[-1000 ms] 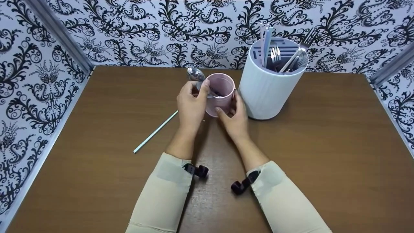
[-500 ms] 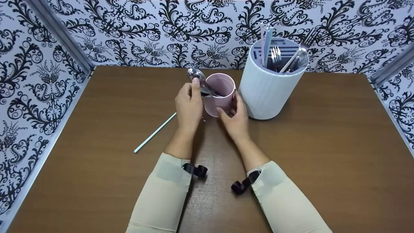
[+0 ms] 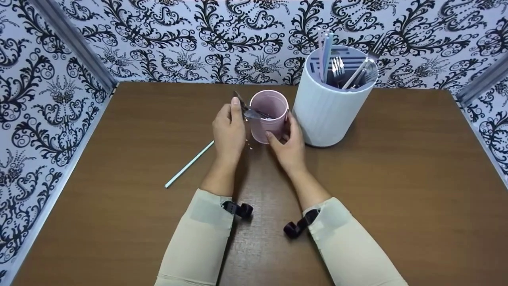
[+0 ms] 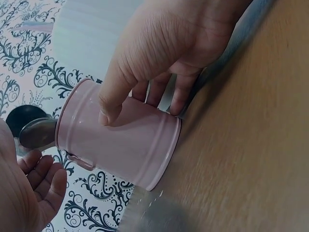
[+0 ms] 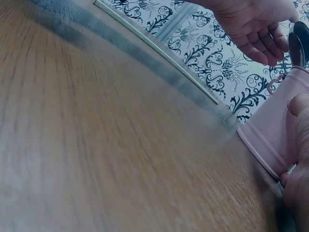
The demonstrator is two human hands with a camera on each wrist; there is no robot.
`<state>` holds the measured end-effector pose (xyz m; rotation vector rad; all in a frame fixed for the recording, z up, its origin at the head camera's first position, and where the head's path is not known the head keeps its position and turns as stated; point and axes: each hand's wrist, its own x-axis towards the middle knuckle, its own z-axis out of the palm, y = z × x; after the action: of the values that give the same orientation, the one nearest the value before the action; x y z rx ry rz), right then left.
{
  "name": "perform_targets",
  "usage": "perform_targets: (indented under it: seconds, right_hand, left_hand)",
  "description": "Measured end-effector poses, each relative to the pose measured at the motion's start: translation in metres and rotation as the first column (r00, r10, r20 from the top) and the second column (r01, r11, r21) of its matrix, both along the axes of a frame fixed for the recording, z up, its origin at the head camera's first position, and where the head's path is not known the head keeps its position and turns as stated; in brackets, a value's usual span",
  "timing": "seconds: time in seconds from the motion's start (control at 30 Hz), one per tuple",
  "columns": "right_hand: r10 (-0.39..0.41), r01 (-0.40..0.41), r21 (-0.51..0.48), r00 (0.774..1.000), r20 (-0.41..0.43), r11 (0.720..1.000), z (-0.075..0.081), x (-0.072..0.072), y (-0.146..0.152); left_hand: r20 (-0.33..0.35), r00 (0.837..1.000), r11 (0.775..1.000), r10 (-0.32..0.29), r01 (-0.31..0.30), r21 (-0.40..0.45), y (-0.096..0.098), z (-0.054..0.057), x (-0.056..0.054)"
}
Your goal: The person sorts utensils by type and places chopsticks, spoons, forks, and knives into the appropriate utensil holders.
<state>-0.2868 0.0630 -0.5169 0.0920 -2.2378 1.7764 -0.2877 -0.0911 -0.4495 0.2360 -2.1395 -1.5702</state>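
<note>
A pink cup (image 3: 265, 130) with a small loop on its side stands upright on the table. My right hand (image 3: 291, 147) holds it from the right, thumb across the front and fingers round the side. Two metal spoons (image 5: 297, 48) lean out over the cup's left rim, bowls up, their handles inside. Beside them is my left hand (image 3: 229, 131), its fingers (image 4: 41, 174) loosely bent around nothing. Its thumb tip is right at one spoon's bowl. A pale blue chopstick (image 3: 189, 164) lies on the table left of my left wrist.
Close right of the cup stands a tall white utensil holder (image 3: 332, 115) with a slotted top, containing forks (image 3: 338, 66) and chopsticks (image 3: 326, 57). Tiny white bits (image 3: 250, 147) dot the table (image 3: 397, 178) by the cup. Patterned walls (image 3: 254, 43) close off the back and sides.
My left hand has drawn slightly left, away from the cup, its thumb leaving the rim. The upper spoon's bowl has turned from face-on to edge-on. My right hand and the cup stay put.
</note>
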Motion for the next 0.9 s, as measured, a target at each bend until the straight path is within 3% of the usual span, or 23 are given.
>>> perform_targets:
  seconds: [0.5, 0.73, 0.9]
  right_hand:
    - [0.003, -0.003, -0.020, 1.000, -0.018, 1.000, 0.001, 0.001, -0.001]
    - [0.004, -0.004, -0.026, 1.000, -0.012, 1.000, 0.001, 0.003, 0.002]
    - [0.001, 0.000, -0.026, 1.000, 0.015, 1.000, 0.001, 0.004, 0.003]
  left_hand:
    - [-0.009, 1.000, 0.999, 0.022, -0.022, 0.024, -0.014, 0.006, 0.007]
    - [0.034, 0.999, 1.000, 0.009, -0.009, -0.007, -0.024, 0.008, 0.012]
    - [0.115, 0.993, 0.998, -0.010, 0.017, -0.055, -0.036, 0.009, 0.015]
